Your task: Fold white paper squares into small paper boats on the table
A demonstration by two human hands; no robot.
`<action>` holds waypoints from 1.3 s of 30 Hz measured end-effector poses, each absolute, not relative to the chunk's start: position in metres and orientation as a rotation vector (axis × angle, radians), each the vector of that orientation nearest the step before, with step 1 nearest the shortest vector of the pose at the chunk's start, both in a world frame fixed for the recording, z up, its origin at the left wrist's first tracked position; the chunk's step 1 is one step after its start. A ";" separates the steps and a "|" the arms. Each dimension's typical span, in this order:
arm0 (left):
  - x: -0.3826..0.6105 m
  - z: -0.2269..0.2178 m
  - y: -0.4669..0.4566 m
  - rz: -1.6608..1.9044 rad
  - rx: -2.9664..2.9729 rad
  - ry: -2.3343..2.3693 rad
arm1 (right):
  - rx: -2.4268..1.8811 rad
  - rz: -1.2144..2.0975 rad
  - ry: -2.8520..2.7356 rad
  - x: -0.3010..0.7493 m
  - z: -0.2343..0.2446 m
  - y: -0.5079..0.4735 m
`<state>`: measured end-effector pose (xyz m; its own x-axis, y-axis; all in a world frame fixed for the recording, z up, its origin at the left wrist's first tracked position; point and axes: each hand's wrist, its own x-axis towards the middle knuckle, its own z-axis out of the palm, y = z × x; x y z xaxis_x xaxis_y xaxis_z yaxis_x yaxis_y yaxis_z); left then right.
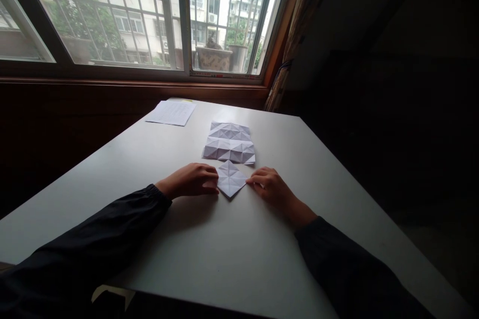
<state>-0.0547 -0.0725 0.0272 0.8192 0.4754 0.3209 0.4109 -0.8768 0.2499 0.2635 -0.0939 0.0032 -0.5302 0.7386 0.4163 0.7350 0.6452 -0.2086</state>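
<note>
I see right hand [272, 186] pinching the creased paper diamond [231, 179] by its right corner, left hand [193, 179] curled at its left, grip unclear, likely to steady it.

There on the table [224, 259], the paper [231, 179] lies between left hand [192, 179] and right hand [271, 186], sheets [229, 140] just behind it, pages [171, 112] further back, leftward.

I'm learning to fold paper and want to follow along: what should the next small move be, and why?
Probably the right hand should bring the small paper square's right corner in toward its middle: its fingers are at that corner, creases cross the paper, and the left hand is at the opposite side, where it could steady it.
</note>
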 end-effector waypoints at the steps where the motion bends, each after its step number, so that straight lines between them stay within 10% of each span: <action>1: -0.054 0.027 -0.073 0.560 2.847 0.715 | -1.155 0.005 -2.400 0.263 0.003 -0.094; 39: -0.035 0.009 -0.077 1.036 2.370 0.821 | -0.846 -0.031 -2.075 0.237 0.007 -0.115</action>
